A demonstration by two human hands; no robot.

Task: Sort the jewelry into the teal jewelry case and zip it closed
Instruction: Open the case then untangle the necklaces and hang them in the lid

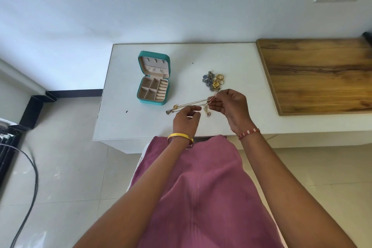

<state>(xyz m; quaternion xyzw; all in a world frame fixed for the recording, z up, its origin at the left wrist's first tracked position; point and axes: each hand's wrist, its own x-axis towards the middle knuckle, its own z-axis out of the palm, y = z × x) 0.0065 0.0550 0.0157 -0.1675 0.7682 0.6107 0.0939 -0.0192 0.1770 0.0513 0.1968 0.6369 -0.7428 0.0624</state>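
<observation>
**Fine chains in hand, case open and waiting**

The right hand [229,106] pinches the upper end of a thin gold chain [193,103] between thumb and forefinger, its fingers [216,104] curled in on it just above the bench [124,123]. The chain runs left and down from that pinch to small pendants [171,109] that lie on or just over the bench. The left hand [186,120] is below it, its fingers loosely curled near the strands; whether it actually holds a strand I cannot tell.

More than 1 chain seems gathered here, with a short dangling piece [207,111] hanging between the hands. These look very light and fully limp, so they will sag, swing and knot on themselves easily. Links this fine are probably fragile under a tug and slippery between fingertips. The best hold, I judge, is at the clasp end or at a pendant, with the other hand steadying the slack so the strands part instead of tightening.

The case [153,80] sits open at the left of the bench, well apart from the hands, lid upright with 3 hooks and a pouch, tray compartments bare. A cluster [213,81] of blue and gold pieces and rings lies just beyond the right hand; those are stiffer and should lift easily by their edges.
</observation>
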